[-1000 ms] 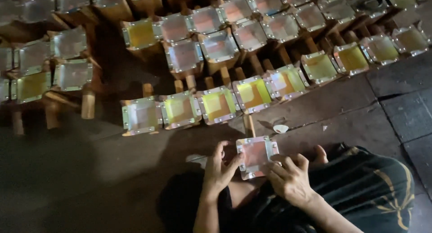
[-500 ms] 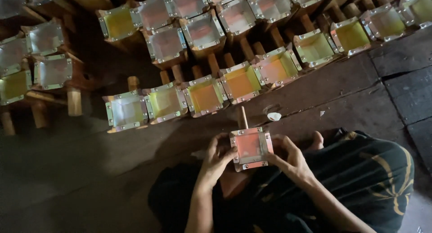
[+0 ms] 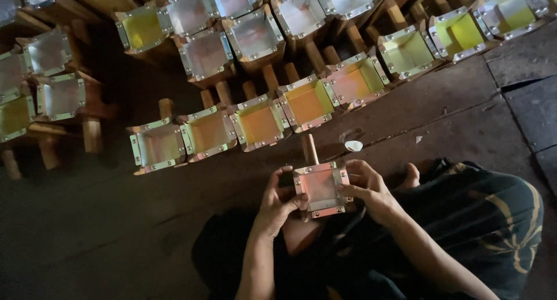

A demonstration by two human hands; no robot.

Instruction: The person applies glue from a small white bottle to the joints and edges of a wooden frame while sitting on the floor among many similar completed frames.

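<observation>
Both hands clamp box: left hand [image 3: 277, 202] grips left wall, thumb hooked over rim; right hand [image 3: 365, 187] pinches right wall. Floor [image 3: 104, 230] dark planks; rows of finished boxes [image 3: 258, 123] lined ahead. Box [image 3: 321, 188] metal-lined, wooden handle pointing away, held over lap. Risk: sharp tin edge cuts thumb; loose grip drops box. Small white scrap [image 3: 353, 145] just beyond.

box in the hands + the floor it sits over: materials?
Box, gripped at its sides by the left hand and right hand: looks like thin shiny sheet metal with folded rims, since it mirrors light and shows small rivets or screws at the corners. Its handle seems to be plain unfinished wood, matte and tan. Floor: likely worn stone or concrete slabs, dull grey with visible joints.
</observation>
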